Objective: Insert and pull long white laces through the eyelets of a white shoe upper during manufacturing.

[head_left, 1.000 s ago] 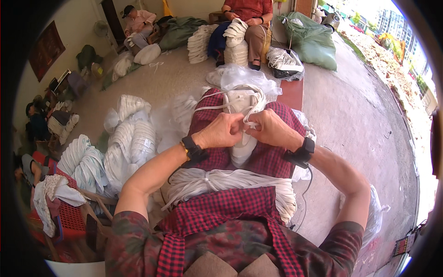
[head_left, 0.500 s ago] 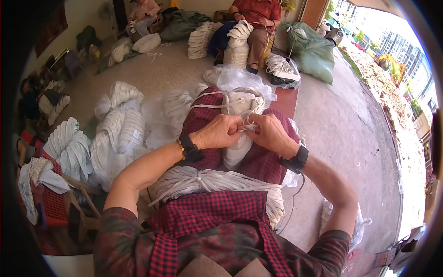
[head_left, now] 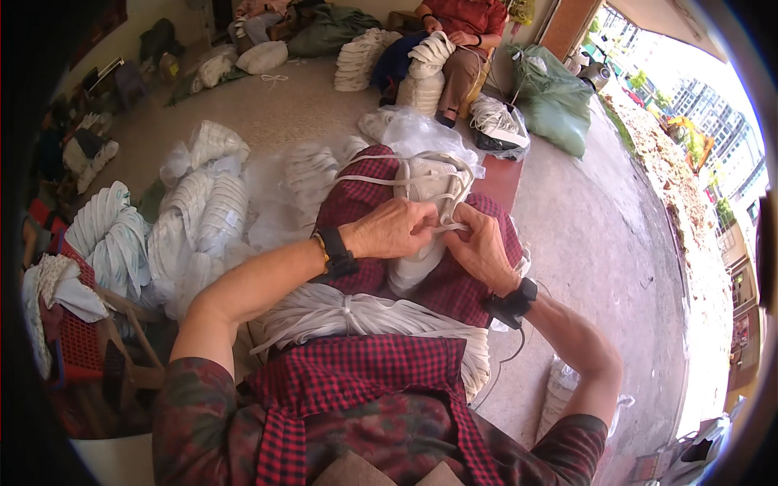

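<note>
A white shoe upper (head_left: 429, 180) lies between my knees, on the red-and-black checked cloth (head_left: 344, 206) over my legs. White shoelace (head_left: 366, 179) loops across the upper and out to its left side. My left hand (head_left: 393, 228) is closed in a pinch beside the upper, its fingertips on the lace. Opposite it, my right hand (head_left: 480, 247) pinches the lace between thumb and forefinger. The exact lace ends in my fingers are partly hidden. Across my lap lies a thick tied bundle of white laces (head_left: 320, 316).
Nested stacks of white uppers (head_left: 188, 223) in clear plastic stand to my left, near a red chair (head_left: 77, 344). Ahead, a co-worker (head_left: 462, 32) sits beside more stacked uppers (head_left: 361, 61). A green sack (head_left: 551, 105) and bagged laces (head_left: 496, 121) stand far right.
My hands have drawn slightly apart, and the lace now shows as a wider loop across the upper. The view has shifted a little.
</note>
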The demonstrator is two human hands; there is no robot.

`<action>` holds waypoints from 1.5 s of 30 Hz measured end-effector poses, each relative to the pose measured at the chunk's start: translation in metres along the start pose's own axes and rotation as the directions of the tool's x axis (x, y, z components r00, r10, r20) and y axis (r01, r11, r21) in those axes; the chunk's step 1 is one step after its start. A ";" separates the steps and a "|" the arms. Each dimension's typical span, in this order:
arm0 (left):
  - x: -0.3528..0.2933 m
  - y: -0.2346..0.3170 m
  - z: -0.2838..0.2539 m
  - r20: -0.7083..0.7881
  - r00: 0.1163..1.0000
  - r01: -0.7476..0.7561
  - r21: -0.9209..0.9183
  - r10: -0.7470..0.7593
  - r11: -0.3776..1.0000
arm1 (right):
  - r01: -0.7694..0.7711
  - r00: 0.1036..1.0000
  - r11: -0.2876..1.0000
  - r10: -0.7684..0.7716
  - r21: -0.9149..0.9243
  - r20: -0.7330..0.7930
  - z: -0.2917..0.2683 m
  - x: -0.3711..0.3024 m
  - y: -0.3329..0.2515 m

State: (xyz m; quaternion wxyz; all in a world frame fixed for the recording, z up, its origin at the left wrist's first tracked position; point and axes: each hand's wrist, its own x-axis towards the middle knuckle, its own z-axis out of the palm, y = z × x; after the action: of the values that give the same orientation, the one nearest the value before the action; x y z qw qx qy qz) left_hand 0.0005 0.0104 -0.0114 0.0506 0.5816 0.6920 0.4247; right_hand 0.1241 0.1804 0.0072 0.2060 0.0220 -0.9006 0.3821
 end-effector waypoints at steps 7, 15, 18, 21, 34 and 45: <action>0.001 0.007 -0.010 0.093 0.995 0.024 0.037 -0.028 0.999 | -0.003 0.999 0.998 0.006 0.063 -0.044 0.004 -0.003 -0.001; -0.007 0.013 -0.006 0.084 0.980 0.189 -0.130 -0.179 0.973 | -0.011 0.991 0.999 0.016 -0.032 0.131 -0.016 0.002 -0.019; -0.007 0.017 -0.002 0.095 0.980 0.187 -0.124 -0.176 0.975 | 0.254 0.965 0.945 -0.235 -0.205 0.112 -0.019 0.001 0.001; -0.007 0.016 -0.001 0.080 0.983 0.170 -0.098 -0.163 0.981 | 0.171 0.983 0.951 -0.145 -0.259 0.117 -0.021 0.003 0.002; -0.009 0.030 0.020 -0.156 0.978 0.131 -0.061 -0.139 0.990 | 0.401 0.916 0.844 -0.358 -0.356 0.184 -0.023 0.021 0.002; -0.013 0.011 0.024 -0.179 0.976 0.110 -0.077 -0.122 0.991 | 0.612 0.790 0.584 -0.484 -0.533 0.376 -0.018 0.043 -0.005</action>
State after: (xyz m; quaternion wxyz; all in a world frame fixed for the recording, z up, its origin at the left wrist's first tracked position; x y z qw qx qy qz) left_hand 0.0268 0.0115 -0.0248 0.0308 0.4969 0.7119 0.4953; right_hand 0.0920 0.1945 0.0393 0.2221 0.2660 -0.9376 -0.0296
